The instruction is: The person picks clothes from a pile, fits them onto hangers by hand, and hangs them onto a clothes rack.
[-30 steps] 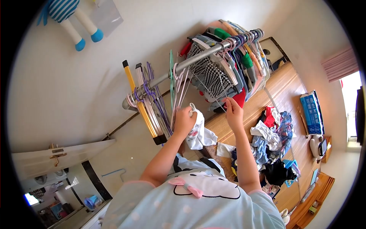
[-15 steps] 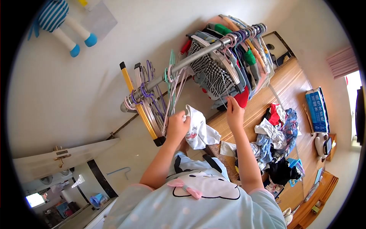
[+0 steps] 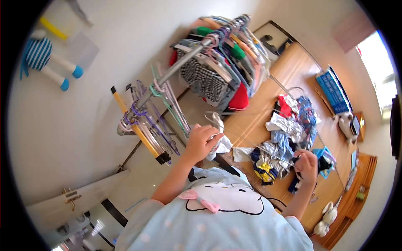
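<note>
My left hand (image 3: 202, 143) is closed on a white garment (image 3: 225, 144) in front of my chest. The cloth is bunched and hangs below the fingers, partly hidden by the hand. My right hand (image 3: 306, 166) is out to the right with its fingers bent around a thin, pale clothes hanger (image 3: 274, 155). The hanger's slim bars stretch leftward from the fingers and look faint with motion. Behind it lies a heap of clothes (image 3: 286, 127) with white, blue, red and yellow pieces.
A metal clothes rail (image 3: 178, 65) slants ahead of me, with packed garments (image 3: 209, 79) at its far end and bare hangers (image 3: 146, 121) at the near end. A blue package (image 3: 334, 90) and a blue basket (image 3: 324, 161) are on the right. A white plush toy (image 3: 325, 219) sits lower right.
My right hand has swung right and down from beside the rail, taking the hanger with it. My left hand stays near my chest with the white garment, now more bunched. The view has shifted right.
</note>
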Motion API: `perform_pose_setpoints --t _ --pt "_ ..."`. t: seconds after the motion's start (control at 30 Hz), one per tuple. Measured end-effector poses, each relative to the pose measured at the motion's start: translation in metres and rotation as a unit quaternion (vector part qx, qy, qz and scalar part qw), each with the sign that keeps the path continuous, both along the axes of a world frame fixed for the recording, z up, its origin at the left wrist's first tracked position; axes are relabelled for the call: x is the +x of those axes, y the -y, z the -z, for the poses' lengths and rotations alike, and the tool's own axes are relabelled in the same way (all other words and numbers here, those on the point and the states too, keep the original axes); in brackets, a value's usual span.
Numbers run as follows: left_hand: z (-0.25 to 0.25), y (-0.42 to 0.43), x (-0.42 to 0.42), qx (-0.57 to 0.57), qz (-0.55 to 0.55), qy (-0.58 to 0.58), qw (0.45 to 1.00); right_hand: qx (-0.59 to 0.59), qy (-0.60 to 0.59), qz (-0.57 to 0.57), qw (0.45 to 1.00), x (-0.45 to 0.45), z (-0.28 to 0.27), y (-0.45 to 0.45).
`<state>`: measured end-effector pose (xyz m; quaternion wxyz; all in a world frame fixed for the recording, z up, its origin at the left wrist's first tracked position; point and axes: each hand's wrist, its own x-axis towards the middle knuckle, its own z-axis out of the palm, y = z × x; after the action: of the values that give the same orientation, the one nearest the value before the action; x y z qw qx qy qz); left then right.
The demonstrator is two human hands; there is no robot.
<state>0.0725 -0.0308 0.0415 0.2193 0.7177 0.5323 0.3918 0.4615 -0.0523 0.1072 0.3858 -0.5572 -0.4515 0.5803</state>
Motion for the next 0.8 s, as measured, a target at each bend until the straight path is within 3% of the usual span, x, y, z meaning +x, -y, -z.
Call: perform_pose_setpoints --t 0.13,0.23,0.37,0.53,0.6,0.73,0.8 --pt "-0.057 -0.020 0.014 0.021 0.137 0.086 0.987 0.100 -0.088 0.071 0.989 0.091 -0.018 0.069" --pt "-0.091 -0.038 0.028 -0.032 0.216 0.106 0.970 0.210 -0.075 0.043 0.974 0.131 -0.024 0.116" --pt "-0.124 -0.064 0.055 0.005 0.345 0.083 0.935 0.247 0.011 0.103 0.963 0.146 -0.043 0.162" --pt "-0.142 -0.074 0.092 0.037 0.313 0.048 0.948 0.294 0.072 0.195 0.933 0.150 -0.050 0.193" --pt "-0.141 -0.077 0.105 0.108 0.298 0.059 0.947 0.317 0.072 0.160 0.932 0.149 -0.053 0.195" --pt "-0.138 -0.075 0.117 0.078 0.322 0.125 0.935 0.330 0.057 0.155 0.930 0.139 -0.055 0.188" --pt "-0.140 -0.075 0.119 0.082 0.325 0.115 0.935 0.351 0.103 0.134 0.921 0.121 -0.065 0.175"
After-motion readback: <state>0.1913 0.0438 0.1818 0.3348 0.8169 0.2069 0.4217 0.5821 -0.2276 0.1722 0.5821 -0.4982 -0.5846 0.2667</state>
